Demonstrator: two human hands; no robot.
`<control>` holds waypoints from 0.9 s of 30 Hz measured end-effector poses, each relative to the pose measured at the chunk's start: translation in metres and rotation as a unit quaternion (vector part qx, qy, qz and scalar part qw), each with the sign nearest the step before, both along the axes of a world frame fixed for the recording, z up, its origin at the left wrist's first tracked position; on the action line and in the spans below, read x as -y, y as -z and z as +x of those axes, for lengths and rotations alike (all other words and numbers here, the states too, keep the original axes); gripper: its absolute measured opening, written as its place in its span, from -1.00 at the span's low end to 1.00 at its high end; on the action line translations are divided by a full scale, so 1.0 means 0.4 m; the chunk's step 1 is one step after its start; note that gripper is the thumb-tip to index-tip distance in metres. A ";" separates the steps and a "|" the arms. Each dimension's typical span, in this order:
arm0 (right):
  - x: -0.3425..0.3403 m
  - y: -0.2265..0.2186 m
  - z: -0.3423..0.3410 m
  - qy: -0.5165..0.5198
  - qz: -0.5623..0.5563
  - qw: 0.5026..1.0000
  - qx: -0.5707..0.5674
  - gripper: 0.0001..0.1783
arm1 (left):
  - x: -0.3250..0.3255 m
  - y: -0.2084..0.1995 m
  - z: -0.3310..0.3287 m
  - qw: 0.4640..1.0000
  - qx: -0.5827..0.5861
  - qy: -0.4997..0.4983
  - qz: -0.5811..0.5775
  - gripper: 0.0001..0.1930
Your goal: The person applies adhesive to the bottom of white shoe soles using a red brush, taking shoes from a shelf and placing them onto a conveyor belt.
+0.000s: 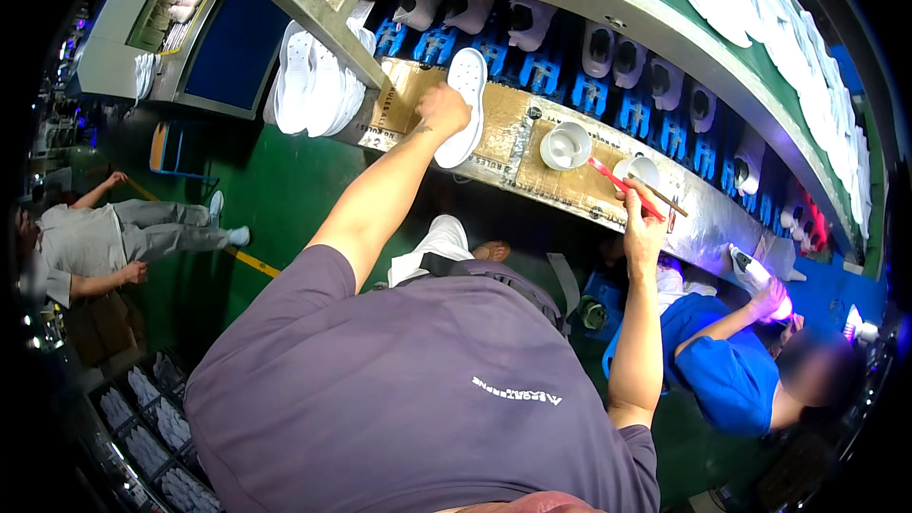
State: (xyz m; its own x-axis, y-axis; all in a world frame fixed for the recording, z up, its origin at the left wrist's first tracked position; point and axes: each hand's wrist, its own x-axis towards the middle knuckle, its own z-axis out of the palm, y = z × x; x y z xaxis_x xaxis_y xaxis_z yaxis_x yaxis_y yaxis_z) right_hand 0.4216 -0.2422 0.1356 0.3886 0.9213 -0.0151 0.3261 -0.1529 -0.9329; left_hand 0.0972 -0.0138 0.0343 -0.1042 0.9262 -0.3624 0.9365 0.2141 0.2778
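My left hand [443,112] is closed on the edge of a white shoe sole [465,81], which stands tilted over the cardboard-covered bench with its row of small holes showing. In my right hand [644,226] is a red-handled brush [608,174]; its far end points at a white cup [566,146] and lies beside its rim. Just past the right fingers, a second white cup [637,169] has a thin brown stick [671,199] leaning out of it. The bristles are too small to make out.
Stacked white soles [318,85] stand at the bench's left end, by a metal post [304,9]. Beyond the bench, white shoes [527,21] ride on blue holders [540,73] under a curved shelf. A co-worker in blue [727,361] sits at right; another person [142,233] is at left.
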 end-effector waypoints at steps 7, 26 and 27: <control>-0.148 0.100 0.013 -0.066 -0.080 0.979 0.173 -0.72 | 0.018 0.180 -0.058 0.998 0.034 -0.005 0.059 -0.32; -0.261 0.160 -0.017 -0.142 -0.128 0.956 0.222 -0.71 | 0.256 0.073 -0.189 0.218 0.929 -0.131 -0.269 -0.07; -0.259 0.129 -0.020 -0.141 -0.118 0.962 0.202 -0.74 | 0.251 0.062 -0.190 0.229 0.922 -0.119 -0.288 -0.08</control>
